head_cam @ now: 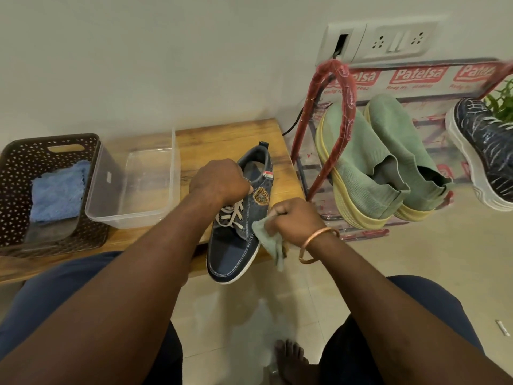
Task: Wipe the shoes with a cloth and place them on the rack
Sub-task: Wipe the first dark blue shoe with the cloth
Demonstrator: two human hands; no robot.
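Fingers, left hand (219, 179): curled tight at the mouth of the denim shoe (236, 245), gripping its upper just above the laces; fingertips mostly hidden under the hand.
Fingers, right hand (294, 220): closed round a pale green cloth (266, 236), which is bunched and pressed against the shoe's right flank; copper bangle (319, 243) on the wrist.
Denim shoe: on the right end of the wooden worktop (227, 140), heel toward the wall, toe projecting past the near edge.
Worktop, left part: clear plastic tub (150, 213) close beside a brown perforated basket (16, 168) holding a blue cloth (58, 190).
Rack (322, 107): red frame just right of the worktop, carrying two green knit shoes (361, 162) and one dark shoe (483, 145) with a white sole.
Room: pale wall with a socket plate (397, 40) above the rack; tiled floor (305, 301); a bare foot (291, 357) at the lower edge.
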